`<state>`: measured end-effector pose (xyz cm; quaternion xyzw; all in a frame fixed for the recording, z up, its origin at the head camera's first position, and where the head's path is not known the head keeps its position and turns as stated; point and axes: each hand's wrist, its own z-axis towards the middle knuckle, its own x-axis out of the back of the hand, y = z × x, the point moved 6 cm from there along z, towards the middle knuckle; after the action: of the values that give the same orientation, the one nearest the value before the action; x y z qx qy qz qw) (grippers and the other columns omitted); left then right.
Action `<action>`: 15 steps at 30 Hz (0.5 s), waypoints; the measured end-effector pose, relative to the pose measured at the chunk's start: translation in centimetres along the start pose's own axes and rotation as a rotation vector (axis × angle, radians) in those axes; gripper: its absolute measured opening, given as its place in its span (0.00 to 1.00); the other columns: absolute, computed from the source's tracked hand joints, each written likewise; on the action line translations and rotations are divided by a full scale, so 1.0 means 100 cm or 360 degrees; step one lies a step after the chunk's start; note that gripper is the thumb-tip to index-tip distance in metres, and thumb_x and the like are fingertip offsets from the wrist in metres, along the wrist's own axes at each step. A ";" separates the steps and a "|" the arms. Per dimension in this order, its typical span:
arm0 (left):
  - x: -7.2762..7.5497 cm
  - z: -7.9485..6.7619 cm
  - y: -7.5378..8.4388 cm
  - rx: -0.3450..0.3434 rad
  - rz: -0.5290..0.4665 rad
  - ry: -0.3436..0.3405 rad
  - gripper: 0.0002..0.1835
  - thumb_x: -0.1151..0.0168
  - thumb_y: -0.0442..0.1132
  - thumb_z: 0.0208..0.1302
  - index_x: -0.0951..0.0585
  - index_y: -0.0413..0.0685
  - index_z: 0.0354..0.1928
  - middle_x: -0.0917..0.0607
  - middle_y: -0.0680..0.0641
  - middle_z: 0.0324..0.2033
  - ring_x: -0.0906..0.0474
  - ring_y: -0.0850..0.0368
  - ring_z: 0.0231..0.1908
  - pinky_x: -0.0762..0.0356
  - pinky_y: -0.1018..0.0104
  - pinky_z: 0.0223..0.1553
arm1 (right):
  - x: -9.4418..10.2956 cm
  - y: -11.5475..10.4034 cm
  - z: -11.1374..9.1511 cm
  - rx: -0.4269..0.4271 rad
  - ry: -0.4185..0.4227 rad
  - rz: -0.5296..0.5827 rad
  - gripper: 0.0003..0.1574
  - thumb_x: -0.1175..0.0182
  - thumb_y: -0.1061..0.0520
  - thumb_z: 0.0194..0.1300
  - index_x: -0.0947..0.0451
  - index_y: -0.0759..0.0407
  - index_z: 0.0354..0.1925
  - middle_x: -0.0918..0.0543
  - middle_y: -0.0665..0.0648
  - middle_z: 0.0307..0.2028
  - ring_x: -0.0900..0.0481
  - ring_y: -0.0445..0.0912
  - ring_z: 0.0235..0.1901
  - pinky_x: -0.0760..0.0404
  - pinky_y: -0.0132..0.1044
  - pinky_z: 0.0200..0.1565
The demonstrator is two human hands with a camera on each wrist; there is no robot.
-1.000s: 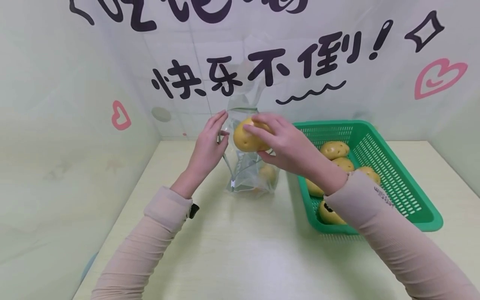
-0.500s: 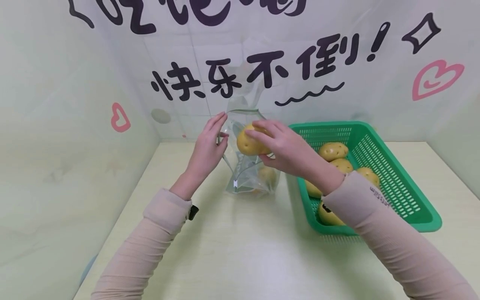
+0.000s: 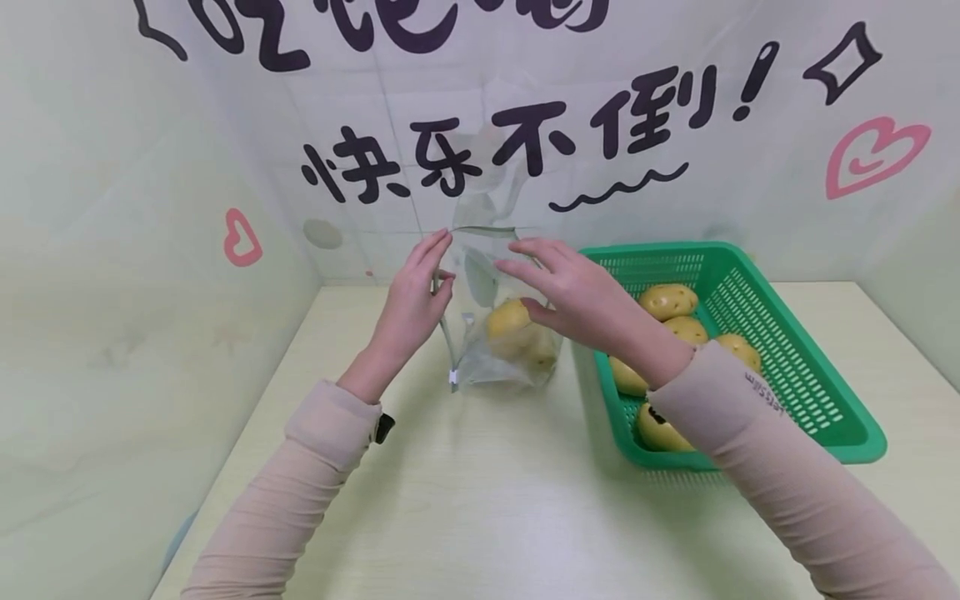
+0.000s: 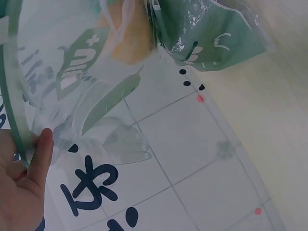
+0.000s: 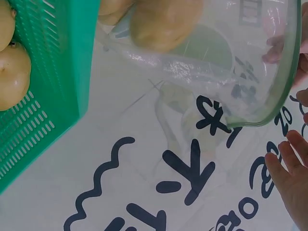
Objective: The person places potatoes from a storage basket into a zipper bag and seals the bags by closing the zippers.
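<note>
A clear zip bag (image 3: 480,371) with green print stands upright, its mouth spread wide. My left hand (image 3: 408,300) pinches the left side of the bag's rim; in the left wrist view, thumb and fingers of the left hand (image 4: 24,187) grip the green zip strip. Inside the bag a potato (image 3: 510,325) lies low, blurred in the right wrist view, with another potato (image 3: 542,354) beside it. My right hand (image 3: 573,287) hovers at the right of the bag's mouth, holding nothing; in the right wrist view the right hand's fingers (image 5: 288,154) are spread apart.
A green plastic basket (image 3: 862,446) to the right holds several potatoes (image 3: 667,302). Behind the bag rises a white wall sheet (image 3: 360,242) with black writing and pink hearts. The pale tabletop (image 3: 495,492) stretches in front of the bag.
My right hand has released the potato, which has dropped from the bag's mouth down into the bag. The left hand keeps its hold on the rim; the slider end of the rim has swung slightly left.
</note>
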<state>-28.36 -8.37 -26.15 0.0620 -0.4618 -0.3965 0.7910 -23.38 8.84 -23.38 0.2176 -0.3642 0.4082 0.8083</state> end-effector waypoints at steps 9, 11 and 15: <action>-0.003 0.000 0.002 -0.0030 0.0010 -0.0013 0.29 0.45 0.23 0.61 0.34 0.31 0.66 0.32 0.38 0.67 0.16 0.47 0.44 0.16 0.62 0.45 | 0.017 0.008 -0.014 -0.0052 0.0000 -0.0043 0.29 0.31 0.64 0.53 0.23 0.61 0.55 0.22 0.68 0.55 0.23 0.60 0.54 0.17 0.50 0.51; -0.003 0.001 0.003 -0.0029 0.0011 -0.0015 0.29 0.45 0.23 0.61 0.34 0.31 0.66 0.32 0.38 0.67 0.16 0.47 0.44 0.15 0.62 0.45 | 0.023 0.011 -0.018 -0.0072 -0.0009 -0.0060 0.28 0.31 0.64 0.53 0.23 0.61 0.54 0.23 0.68 0.55 0.23 0.61 0.54 0.17 0.50 0.49; -0.004 0.001 0.002 -0.0015 0.0012 -0.0025 0.29 0.45 0.23 0.62 0.35 0.32 0.66 0.33 0.39 0.67 0.16 0.47 0.45 0.15 0.62 0.44 | 0.033 0.018 -0.030 -0.0141 -0.0056 -0.0081 0.29 0.31 0.63 0.52 0.23 0.61 0.55 0.23 0.67 0.56 0.23 0.61 0.54 0.16 0.50 0.46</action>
<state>-28.41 -7.92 -26.25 0.0535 -0.4664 -0.3961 0.7891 -22.30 13.45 -22.62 0.1979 -0.3903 0.3673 0.8207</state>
